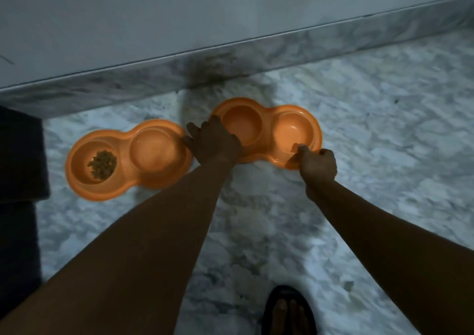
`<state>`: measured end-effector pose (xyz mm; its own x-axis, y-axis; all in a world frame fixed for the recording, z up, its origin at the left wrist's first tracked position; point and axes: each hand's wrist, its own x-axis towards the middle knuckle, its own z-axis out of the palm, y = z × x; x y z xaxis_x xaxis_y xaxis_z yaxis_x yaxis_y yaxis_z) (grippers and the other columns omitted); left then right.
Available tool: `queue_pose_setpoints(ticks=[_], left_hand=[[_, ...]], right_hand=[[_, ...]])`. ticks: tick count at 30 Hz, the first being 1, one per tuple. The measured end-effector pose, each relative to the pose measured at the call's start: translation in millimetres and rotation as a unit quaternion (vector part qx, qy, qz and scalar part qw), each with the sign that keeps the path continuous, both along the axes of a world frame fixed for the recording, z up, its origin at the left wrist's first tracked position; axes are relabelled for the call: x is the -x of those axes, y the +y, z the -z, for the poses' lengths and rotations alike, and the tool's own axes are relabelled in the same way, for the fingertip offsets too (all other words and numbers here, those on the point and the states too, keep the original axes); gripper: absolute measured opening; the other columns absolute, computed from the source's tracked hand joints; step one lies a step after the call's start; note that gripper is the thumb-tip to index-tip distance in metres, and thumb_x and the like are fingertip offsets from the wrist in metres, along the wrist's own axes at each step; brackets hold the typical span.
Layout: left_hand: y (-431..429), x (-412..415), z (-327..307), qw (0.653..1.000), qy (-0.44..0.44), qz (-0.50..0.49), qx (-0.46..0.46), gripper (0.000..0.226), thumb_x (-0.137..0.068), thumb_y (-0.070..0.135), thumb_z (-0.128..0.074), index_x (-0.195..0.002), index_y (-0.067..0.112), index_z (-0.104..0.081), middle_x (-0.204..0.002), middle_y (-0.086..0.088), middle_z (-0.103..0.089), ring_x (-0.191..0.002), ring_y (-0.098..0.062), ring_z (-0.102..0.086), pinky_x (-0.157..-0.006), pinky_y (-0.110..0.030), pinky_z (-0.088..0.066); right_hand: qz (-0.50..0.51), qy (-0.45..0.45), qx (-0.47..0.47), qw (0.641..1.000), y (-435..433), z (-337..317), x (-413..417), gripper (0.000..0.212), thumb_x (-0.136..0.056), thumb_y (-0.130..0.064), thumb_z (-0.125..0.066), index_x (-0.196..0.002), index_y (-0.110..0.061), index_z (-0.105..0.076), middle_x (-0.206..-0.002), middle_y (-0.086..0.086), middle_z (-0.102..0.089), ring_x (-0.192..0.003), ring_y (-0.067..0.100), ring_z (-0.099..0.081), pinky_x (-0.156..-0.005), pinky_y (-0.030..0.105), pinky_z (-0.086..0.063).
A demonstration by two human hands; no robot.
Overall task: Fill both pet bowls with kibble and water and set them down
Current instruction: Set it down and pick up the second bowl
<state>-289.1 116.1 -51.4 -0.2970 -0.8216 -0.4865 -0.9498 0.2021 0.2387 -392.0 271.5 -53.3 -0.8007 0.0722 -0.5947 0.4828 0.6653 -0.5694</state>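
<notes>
Two orange double pet bowls lie on the marble floor near the wall. The left bowl [154, 178] has brown kibble [102, 165] in its left well; its right well looks bare or holds clear water, I cannot tell which. The right bowl [266, 119] shows nothing solid in either well. My left hand [213, 141] rests over the left end of the right bowl, fingers spread on its rim. My right hand [316, 162] pinches that bowl's near right rim with curled fingers.
A marble skirting [256, 52] and pale wall run behind the bowls. A dark piece of furniture [18, 180] stands at the left edge. My foot in a black sandal [288, 311] is at the bottom. Open marble floor lies to the right.
</notes>
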Motion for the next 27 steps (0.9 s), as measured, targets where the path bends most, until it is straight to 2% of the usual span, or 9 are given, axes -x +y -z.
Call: queue_pose_setpoints(ticks=[4,7,9,12,13,16,19,22,27], left_hand=[[1.0,-9.7,-14.5,0.997,0.069,-0.047,-0.002,0.052,-0.079,0.026,-0.057,-0.131,0.025,-0.053,-0.114,-0.007,-0.062,-0.119,-0.038,-0.037,-0.092,-0.047,-0.031],[3.8,-26.7,-52.8,0.981,0.176,-0.077,-0.015,0.064,-0.076,0.030,-0.062,-0.139,0.026,-0.050,-0.127,-0.006,-0.060,-0.122,-0.036,-0.047,-0.096,-0.044,-0.037],[2.0,-42.2,-93.3,0.958,0.255,-0.123,-0.041,0.072,-0.073,0.025,-0.065,-0.143,0.030,-0.047,-0.134,-0.003,-0.060,-0.124,-0.030,-0.052,-0.103,-0.042,-0.042],[-2.0,-73.6,-165.1,0.943,0.291,-0.151,-0.055,0.076,-0.066,0.025,-0.063,-0.140,0.035,-0.048,-0.130,-0.001,-0.064,-0.119,-0.030,-0.056,-0.102,-0.043,-0.045],[-5.5,-85.1,-196.2,0.940,0.301,-0.154,-0.045,0.075,-0.064,0.026,-0.060,-0.138,0.035,-0.050,-0.125,-0.002,-0.066,-0.116,-0.030,-0.059,-0.099,-0.043,-0.047],[-14.9,-108.0,-294.0,0.932,0.313,-0.179,-0.027,0.069,-0.072,0.019,-0.065,-0.139,0.027,-0.052,-0.127,-0.008,-0.065,-0.118,-0.033,-0.057,-0.098,-0.039,-0.045],[-23.9,-142.1,-421.8,0.925,0.339,-0.171,-0.020,0.082,-0.072,0.024,-0.061,-0.150,0.023,-0.036,-0.144,-0.007,-0.053,-0.130,-0.030,-0.050,-0.106,-0.037,-0.038],[-23.4,-194.2,-547.4,0.919,0.367,-0.140,-0.018,0.084,-0.075,0.021,-0.061,-0.152,0.025,-0.028,-0.145,0.000,-0.051,-0.129,-0.029,-0.050,-0.105,-0.036,-0.037],[-21.1,-290.5,-721.2,0.890,0.433,-0.144,0.006,0.074,-0.077,0.024,-0.063,-0.147,0.024,-0.042,-0.136,0.001,-0.060,-0.123,-0.022,-0.055,-0.090,-0.018,-0.034]], right_hand=[[0.017,0.000,0.028,0.999,8.9,-12.4,2.3,0.027,-0.074,-0.044,-0.071,-0.084,-0.021,-0.061,-0.090,0.007,-0.067,-0.091,0.038,-0.071,-0.086,0.054,-0.060],[0.028,-0.011,0.050,0.998,13.6,-52.5,-4.4,0.072,-0.062,-0.055,-0.070,-0.122,-0.016,-0.068,-0.112,0.010,-0.069,-0.101,0.036,-0.071,-0.090,0.052,-0.060],[0.019,-0.010,0.060,0.998,13.3,-92.9,-8.6,0.086,-0.058,-0.058,-0.070,-0.133,-0.018,-0.064,-0.121,0.010,-0.069,-0.104,0.034,-0.071,-0.092,0.052,-0.059],[-0.021,-0.009,0.070,0.997,9.6,-165.9,-20.9,0.044,-0.068,-0.050,-0.075,-0.106,-0.029,-0.070,-0.100,0.008,-0.076,-0.094,0.032,-0.074,-0.092,0.052,-0.059],[-0.033,-0.001,0.077,0.997,7.2,-196.4,-27.3,0.036,-0.072,-0.047,-0.076,-0.104,-0.031,-0.068,-0.091,0.006,-0.076,-0.090,0.030,-0.074,-0.093,0.051,-0.059],[-0.021,-0.004,0.101,0.995,-3.6,-293.4,-50.6,0.048,-0.076,-0.038,-0.078,-0.121,-0.024,-0.067,-0.086,0.002,-0.074,-0.085,0.022,-0.074,-0.092,0.050,-0.059],[0.007,-0.019,0.143,0.990,-9.0,-419.1,-91.4,0.052,-0.080,-0.027,-0.078,-0.129,-0.015,-0.065,-0.101,0.002,-0.070,-0.085,0.022,-0.074,-0.086,0.045,-0.063],[0.022,-0.012,0.168,0.985,-3.7,-541.7,-148.6,0.048,-0.076,-0.026,-0.078,-0.121,-0.013,-0.069,-0.113,0.008,-0.070,-0.086,0.026,-0.075,-0.081,0.041,-0.064],[0.044,0.046,0.206,0.977,3.5,-712.8,-258.6,0.044,-0.080,-0.024,-0.076,-0.122,-0.014,-0.065,-0.095,0.003,-0.069,-0.087,0.028,-0.075,-0.086,0.044,-0.063]])
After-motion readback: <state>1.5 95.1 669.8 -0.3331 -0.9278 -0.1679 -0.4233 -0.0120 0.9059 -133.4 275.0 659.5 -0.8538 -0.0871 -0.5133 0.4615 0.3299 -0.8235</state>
